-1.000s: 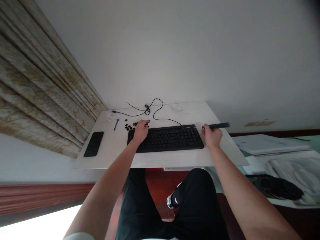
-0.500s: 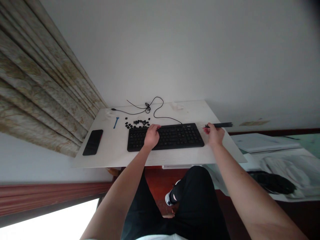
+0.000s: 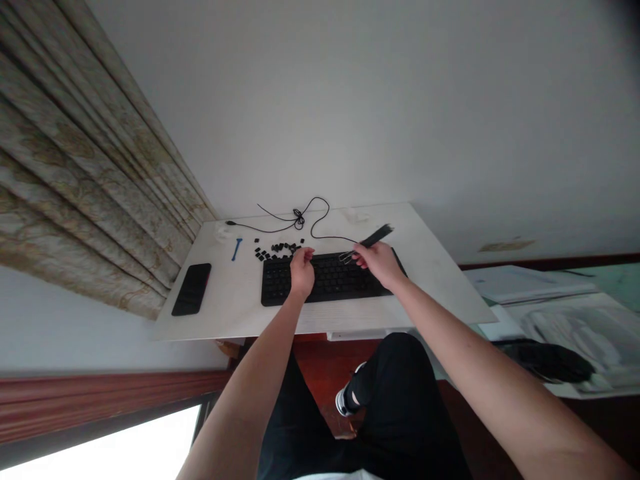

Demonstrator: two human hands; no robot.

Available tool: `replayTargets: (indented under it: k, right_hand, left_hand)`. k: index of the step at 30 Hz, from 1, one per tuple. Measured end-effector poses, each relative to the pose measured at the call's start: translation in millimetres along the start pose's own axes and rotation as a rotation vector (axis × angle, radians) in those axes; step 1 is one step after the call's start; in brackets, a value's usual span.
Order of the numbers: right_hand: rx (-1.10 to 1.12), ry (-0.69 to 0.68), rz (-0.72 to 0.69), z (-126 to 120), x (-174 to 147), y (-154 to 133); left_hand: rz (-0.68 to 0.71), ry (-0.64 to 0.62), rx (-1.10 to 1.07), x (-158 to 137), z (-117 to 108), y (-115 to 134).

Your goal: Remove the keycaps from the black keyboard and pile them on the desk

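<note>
A black keyboard (image 3: 333,279) lies on the white table, partly covered by both hands. My left hand (image 3: 303,270) is over its left half, turned on its side with the fingers loosely bent; nothing shows in it. My right hand (image 3: 377,260) is closed around a wire keycap puller with a black brush end (image 3: 377,236). The puller's wire loops point left, just above the keys, and its bristles point up and right. Loose black keycaps (image 3: 277,250) lie scattered behind the keyboard's left part.
A blue tool (image 3: 237,249) lies left of the keycaps, and a black phone (image 3: 191,289) near the table's left edge. The keyboard's cable (image 3: 299,217) is bundled near the wall. A curtain (image 3: 100,160) hangs at the left. White wrapped items (image 3: 565,327) are beside the table's right.
My right hand has moved left with the keycap puller, from beside the keyboard to over its right half. My left hand has lifted slightly and turned, its fingers bending.
</note>
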State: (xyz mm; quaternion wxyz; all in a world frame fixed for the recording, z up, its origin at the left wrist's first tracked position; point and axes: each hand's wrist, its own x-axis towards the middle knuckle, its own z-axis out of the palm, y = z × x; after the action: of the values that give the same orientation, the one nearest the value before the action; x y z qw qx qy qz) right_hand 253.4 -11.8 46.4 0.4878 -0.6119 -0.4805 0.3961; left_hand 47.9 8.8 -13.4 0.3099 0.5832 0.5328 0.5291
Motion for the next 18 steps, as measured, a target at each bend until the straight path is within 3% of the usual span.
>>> replayTargets:
  k: [3,6,11,18]
  right_hand:
    - [-0.197,-0.148,-0.065,30.9,-1.7,-13.5]
    - [-0.408,-0.149,-0.156,48.2,1.5,-20.8]
    - [-0.615,-0.09,-0.26,58.6,6.5,-26.2]
    - [-0.675,-0.184,-0.333,65.0,11.2,-28.5]
  left_hand:
    - [0.001,0.013,-0.008,0.0,-0.9,0.5]
    - [0.04,-0.048,0.033,-1.4,-1.4,3.3]
    - [0.098,-0.159,0.11,-3.0,-1.2,9.2]
    - [0.107,-0.164,0.144,-2.9,-0.2,11.9]
